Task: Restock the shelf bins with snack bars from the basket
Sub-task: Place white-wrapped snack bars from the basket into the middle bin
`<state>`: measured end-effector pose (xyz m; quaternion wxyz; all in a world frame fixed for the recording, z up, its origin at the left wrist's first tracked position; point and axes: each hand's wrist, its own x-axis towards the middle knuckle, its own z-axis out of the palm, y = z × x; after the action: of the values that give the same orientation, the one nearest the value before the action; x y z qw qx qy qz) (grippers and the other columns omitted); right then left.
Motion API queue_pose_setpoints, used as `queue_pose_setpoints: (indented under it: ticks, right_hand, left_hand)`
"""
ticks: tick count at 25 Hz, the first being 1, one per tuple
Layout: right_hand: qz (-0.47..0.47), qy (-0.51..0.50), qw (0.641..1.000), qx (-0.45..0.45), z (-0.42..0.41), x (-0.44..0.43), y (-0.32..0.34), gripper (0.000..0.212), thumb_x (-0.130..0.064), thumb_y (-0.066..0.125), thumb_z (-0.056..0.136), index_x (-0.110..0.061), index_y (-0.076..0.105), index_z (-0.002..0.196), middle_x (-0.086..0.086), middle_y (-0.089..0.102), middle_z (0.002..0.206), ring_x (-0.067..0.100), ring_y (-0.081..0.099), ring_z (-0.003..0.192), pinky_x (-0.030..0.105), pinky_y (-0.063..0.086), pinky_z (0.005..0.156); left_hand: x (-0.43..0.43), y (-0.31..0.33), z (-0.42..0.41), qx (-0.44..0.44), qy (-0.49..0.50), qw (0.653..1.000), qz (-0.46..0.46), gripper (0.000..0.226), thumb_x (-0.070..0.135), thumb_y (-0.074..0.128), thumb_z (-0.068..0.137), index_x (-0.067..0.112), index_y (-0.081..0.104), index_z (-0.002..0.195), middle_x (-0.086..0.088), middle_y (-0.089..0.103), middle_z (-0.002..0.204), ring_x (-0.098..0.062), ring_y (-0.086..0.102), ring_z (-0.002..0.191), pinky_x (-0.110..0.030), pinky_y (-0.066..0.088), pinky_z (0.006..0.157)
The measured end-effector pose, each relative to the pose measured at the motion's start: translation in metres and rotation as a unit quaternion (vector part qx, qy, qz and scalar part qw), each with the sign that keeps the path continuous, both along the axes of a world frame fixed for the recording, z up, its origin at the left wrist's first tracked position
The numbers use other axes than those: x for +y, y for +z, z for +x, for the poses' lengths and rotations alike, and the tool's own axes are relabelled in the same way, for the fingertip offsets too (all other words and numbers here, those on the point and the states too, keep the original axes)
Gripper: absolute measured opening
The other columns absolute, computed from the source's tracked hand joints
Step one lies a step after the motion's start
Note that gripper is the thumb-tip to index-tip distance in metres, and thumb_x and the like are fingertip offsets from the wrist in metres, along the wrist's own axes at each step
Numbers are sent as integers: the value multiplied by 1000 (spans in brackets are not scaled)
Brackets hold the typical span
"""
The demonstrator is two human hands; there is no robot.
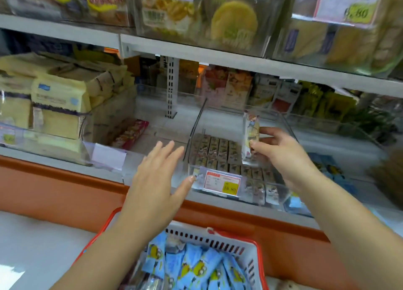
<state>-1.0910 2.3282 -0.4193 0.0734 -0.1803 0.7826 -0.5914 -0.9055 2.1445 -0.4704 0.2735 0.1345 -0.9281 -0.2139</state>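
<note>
- right hand is pinching one snack bar between thumb and fingers, and the bar's standing pretty much upright
- that bar is up over the back-right part of the clear shelf bin, not down with the others
- the bin already has neat rows of brownish bars lying flat, packed side by side
- left hand isn't holding anything: fingers straight and spread, palm facing the shelf, and the thumb tip ends right by the bin's front-left corner
- there's a price tag with a yellow patch clipped on the bin's front wall
- red-and-white basket sits below the shelf edge between the two forearms, stuffed with blue packs that have a yellow cartoon figure on them
- next bin to the left is mostly bare, just a red-and-white pack against its left wall
- further left are stacked cream-coloured cake packs
- everything on the upper shelf is blurry, can't read much
</note>
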Motion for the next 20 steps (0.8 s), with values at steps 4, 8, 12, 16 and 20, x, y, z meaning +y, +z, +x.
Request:
queue_pose_setpoints:
  ticks: [4, 8, 12, 16, 20]
  right_hand:
    - [177, -84, 981, -7, -85, -32, -17, 39, -18, 73, 83, -6, 63, 119, 15, 68, 110, 32, 65, 99, 41, 52, 84]
    - [305, -120, 944, -28, -131, -46, -48, 17, -13, 65, 88, 2, 67, 94, 22, 69, 103, 33, 66, 88, 36, 50, 70]
    - [340, -100, 933, -62, -138, -55, -74, 30, -20, 72, 85, 3, 62, 102, 20, 66, 110, 34, 65, 100, 40, 55, 88]
    - [251, -71, 959, -109, -129, -49, -68, 34, -13, 73, 83, 7, 62, 108, 22, 64, 109, 35, 64, 101, 44, 53, 92]
    - [162, -91, 981, 47, -83, -31, -35, 27, -17, 56, 92, -19, 63, 118, 7, 69, 108, 29, 67, 95, 43, 55, 87]
  left_hand:
    - [-14, -19, -18, -90, 27, 994, -51, 72, 64, 26, 91, 31, 8, 153, 13, -3, 160, -3, -19, 143, -35, -3, 121]
    - [-30, -31, -23, -102, 31, 993, -56, 79, 72, 12, 84, 33, 11, 153, 14, 0, 160, -2, -17, 144, -35, -3, 120]
    - [-31, -33, -24, -94, 15, 994, -56, 79, 71, 14, 83, 33, 14, 152, 16, 4, 159, -2, -16, 144, -36, 0, 121]
    - [-30, -35, -16, -66, -11, 997, -38, 74, 66, 22, 85, 32, 19, 151, 14, 6, 159, -3, -10, 146, -36, 4, 121]
    - [-23, -43, 5, 14, -4, 1000, -19, 58, 47, 47, 92, 26, 38, 145, 9, 27, 155, -8, 17, 145, -29, 16, 115]
